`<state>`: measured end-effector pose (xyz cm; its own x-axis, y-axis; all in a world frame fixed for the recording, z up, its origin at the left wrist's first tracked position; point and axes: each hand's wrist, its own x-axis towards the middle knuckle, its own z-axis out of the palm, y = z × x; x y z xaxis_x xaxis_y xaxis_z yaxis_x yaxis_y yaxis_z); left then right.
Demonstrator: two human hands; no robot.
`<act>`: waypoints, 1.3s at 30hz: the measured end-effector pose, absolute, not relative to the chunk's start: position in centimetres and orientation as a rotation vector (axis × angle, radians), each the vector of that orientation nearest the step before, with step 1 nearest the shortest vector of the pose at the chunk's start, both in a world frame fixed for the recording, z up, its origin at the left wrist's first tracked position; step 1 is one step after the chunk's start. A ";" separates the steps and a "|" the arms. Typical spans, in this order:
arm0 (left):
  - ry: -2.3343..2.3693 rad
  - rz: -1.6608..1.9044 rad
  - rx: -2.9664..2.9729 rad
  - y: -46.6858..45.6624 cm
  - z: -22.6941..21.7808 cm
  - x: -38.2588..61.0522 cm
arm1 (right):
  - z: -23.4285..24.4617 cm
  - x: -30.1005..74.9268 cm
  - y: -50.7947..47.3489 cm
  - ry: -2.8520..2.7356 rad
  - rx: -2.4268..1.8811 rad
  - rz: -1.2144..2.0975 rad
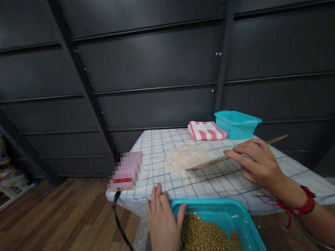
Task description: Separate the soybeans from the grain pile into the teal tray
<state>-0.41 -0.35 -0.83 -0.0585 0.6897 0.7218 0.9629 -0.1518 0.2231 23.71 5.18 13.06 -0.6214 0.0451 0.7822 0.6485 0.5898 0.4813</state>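
My left hand (163, 223) grips the left rim of a teal tub (243, 221) full of brownish beans (208, 243), thumb inside the rim, fingers outside. My right hand (257, 164) is closed around a long flat brown strip (211, 161) that looks like cardboard. The strip lies across the table with its far tip at the edge of a pile of white grains (185, 156). A red cord is tied round my right wrist.
The low table (157, 142) is covered by a white checked cloth. At its back stand an empty teal tub (236, 124) and a folded red-and-white striped cloth (206, 130). A pink blurred object (126, 171) with a black strap lies at the left edge. Dark metal wall behind, wooden floor.
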 end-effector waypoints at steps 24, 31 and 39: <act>-1.713 -0.968 -1.834 -0.4 -0.4 -0.4 | 12.0 24.6 4.1 -2.108 -0.610 -1.022; -1.738 -0.992 -1.837 -0.4 -0.5 -0.5 | 12.1 24.5 3.9 -2.073 -0.589 -1.012; -1.755 -1.029 -1.835 -0.3 -0.9 -0.6 | 11.7 24.3 3.7 -2.132 -0.561 -0.959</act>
<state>-0.60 -0.33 -0.93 -0.0591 0.6770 0.7336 0.9708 -0.1323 0.2002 24.34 3.68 11.68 -0.6452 0.0916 0.7585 0.6282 0.6287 0.4584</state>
